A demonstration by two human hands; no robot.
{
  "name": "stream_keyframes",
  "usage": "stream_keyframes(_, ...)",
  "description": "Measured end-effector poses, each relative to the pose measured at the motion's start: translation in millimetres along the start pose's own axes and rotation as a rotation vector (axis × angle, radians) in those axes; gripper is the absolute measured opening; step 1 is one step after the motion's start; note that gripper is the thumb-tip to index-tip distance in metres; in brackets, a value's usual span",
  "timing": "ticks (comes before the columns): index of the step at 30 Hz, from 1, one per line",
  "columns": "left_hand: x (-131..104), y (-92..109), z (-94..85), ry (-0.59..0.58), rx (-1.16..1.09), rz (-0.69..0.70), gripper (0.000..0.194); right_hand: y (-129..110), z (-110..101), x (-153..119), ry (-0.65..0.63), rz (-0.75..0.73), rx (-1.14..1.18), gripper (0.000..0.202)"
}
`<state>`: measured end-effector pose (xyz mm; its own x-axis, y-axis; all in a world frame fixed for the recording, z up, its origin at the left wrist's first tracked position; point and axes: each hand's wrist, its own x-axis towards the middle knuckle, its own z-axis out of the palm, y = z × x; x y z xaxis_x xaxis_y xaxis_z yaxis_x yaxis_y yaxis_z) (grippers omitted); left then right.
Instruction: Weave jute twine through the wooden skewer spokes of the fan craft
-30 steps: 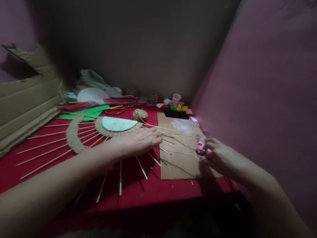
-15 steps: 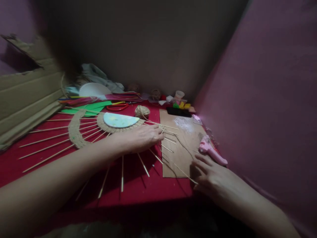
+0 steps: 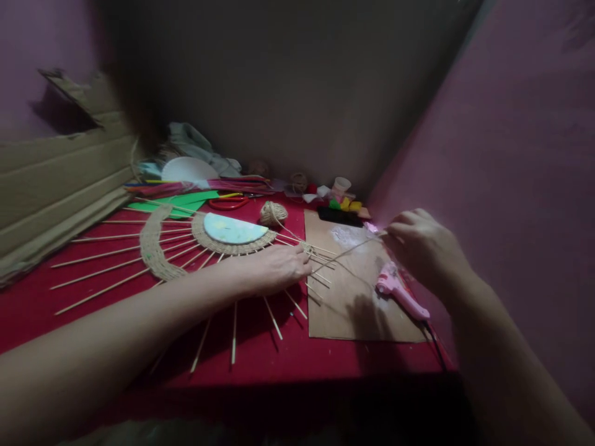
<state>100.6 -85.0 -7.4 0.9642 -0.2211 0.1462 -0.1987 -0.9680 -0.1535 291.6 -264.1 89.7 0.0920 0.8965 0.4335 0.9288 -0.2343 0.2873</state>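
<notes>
A half-round piece of craftwork lies in the head view: a pale blue half disc (image 3: 232,229) with a woven twine band around its curved edge and thin wooden sticks (image 3: 121,277) fanning outward. A second woven twine band (image 3: 153,248) crosses the sticks on the left. My left hand (image 3: 281,267) is closed over the right-hand sticks, where a small patch of weaving shows at its fingertips. My right hand (image 3: 418,244) is raised, pinching a strand of twine (image 3: 348,251) pulled taut from beside the left hand. The twine ball (image 3: 273,214) sits behind the work.
A cardboard sheet (image 3: 325,316) lies under the stick ends, with a pink glue gun (image 3: 400,294) on its right. Red-handled scissors (image 3: 229,203), green sheets (image 3: 181,203), a black phone-like object (image 3: 339,215) and a small cup (image 3: 341,184) stand behind. Cardboard (image 3: 60,179) rises at left.
My right hand has risen from low over the cardboard's right side, drawing the twine up and taut. My left hand stays on the sticks. The view has shifted slightly.
</notes>
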Motion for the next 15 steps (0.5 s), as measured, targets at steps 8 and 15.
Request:
stream_keyframes(8, -9, 3, -2.1, 0.089, 0.005, 0.024, 0.019, 27, 45, 46, -0.157, 0.733, 0.896, 0.029)
stream_keyframes(15, -9, 7, -10.9, 0.026, -0.014, -0.008, 0.014, 33, 82, 42, -0.109, 1.018, 1.579, 0.034)
